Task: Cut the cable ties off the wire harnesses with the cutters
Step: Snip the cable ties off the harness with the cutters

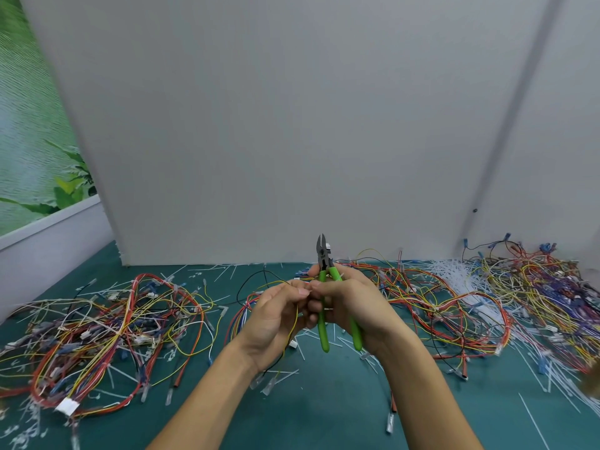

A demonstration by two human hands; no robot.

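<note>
My right hand [350, 303] grips the green-handled cutters [324, 287], with the dark jaws pointing up and away from me. Close beside it, my left hand [276, 315] pinches thin yellow and black wires [293, 323] of a harness that hangs down between my palms. The fingertips of both hands meet near the cutter's pivot. A cable tie on the held wires is too small to tell. More of this harness, red and blue wires [242, 315], lies on the table behind my hands.
A tangled pile of harnesses [107, 332] lies on the green mat at the left, another pile [532, 293] at the right. Cut white ties [454, 277] litter the mat. A grey partition wall [292, 125] stands just behind.
</note>
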